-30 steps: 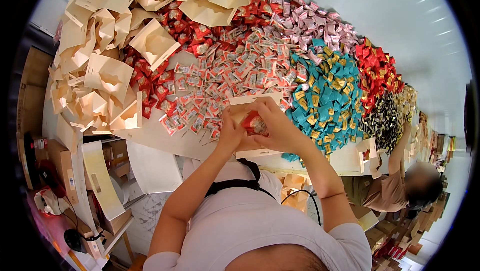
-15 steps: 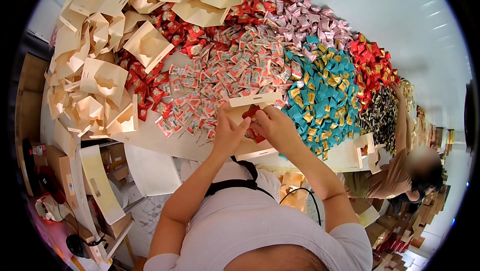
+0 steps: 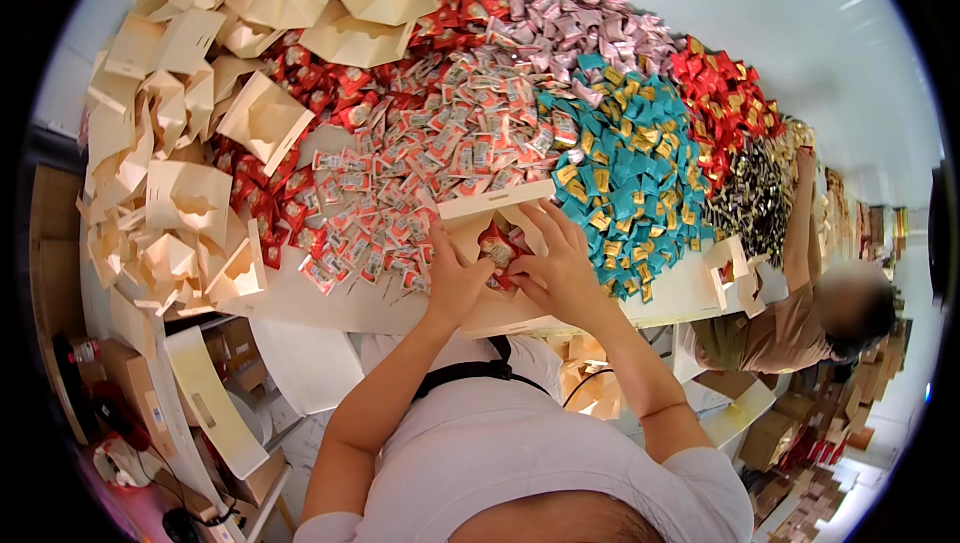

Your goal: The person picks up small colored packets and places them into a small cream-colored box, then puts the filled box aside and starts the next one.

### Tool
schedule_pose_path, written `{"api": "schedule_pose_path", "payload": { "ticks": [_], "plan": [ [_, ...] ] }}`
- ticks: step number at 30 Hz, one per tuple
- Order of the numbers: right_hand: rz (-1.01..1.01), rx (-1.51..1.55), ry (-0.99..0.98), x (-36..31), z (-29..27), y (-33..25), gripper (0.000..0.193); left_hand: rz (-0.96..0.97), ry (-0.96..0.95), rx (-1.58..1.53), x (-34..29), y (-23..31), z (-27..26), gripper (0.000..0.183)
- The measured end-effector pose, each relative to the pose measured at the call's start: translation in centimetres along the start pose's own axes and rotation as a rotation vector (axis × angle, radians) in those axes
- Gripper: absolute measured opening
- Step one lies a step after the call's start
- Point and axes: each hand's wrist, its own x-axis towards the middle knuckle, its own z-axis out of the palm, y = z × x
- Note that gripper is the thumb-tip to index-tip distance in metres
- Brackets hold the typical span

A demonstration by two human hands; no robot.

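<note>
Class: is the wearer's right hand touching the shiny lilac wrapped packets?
Apart; the head view shows teal-and-gold wrapped packets between the right hand and lilac packets.

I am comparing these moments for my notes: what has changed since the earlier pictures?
Since the previous picture, the right hand has spread its fingers, uncovering more of the red packet in the cream box. The co-worker's hand reaches farther over the table than at first. The left hand stays at the box; the teal packets lie as before.
</note>
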Motion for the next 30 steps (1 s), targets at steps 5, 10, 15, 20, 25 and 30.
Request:
{"api": "schedule_pose_path", "payload": {
  "ticks": [5,10,15,20,25,30],
  "plan": [
    [0.183,0.247,0.124,-2.8,0.2,1.7,0.032,-0.061,-0.082,-0.061,0.5,-0.6,1.4,0.058],
    [0.8,0.94,0.196,-9.4,1.9,2.5,0.077,-0.065,-0.104,-0.128,0.3,-2.3,4.1,0.06],
    [1.151,1.614,0.338,-14.8,1.2,1.3,0.076,-0.103,-0.412,-0.129,-0.4,-4.1,7.5,0.077],
    [1.227,1.577,0.914,-21.8,1.2,6.9,0.065,-0.407,-0.663,0.075,-1.4,-0.1,8.2,0.077],
    [1.405,1.221,1.192,-30.2,3.0,18.6,0.055,-0.499,-0.547,0.076,-0.1,-1.5,2.0,0.06],
    [1.079,1.447,1.524,-37.6,5.1,30.7,0.024,-0.532,-0.231,-0.059,-0.3,-2.9,-6.0,0.05]
  ]
}}
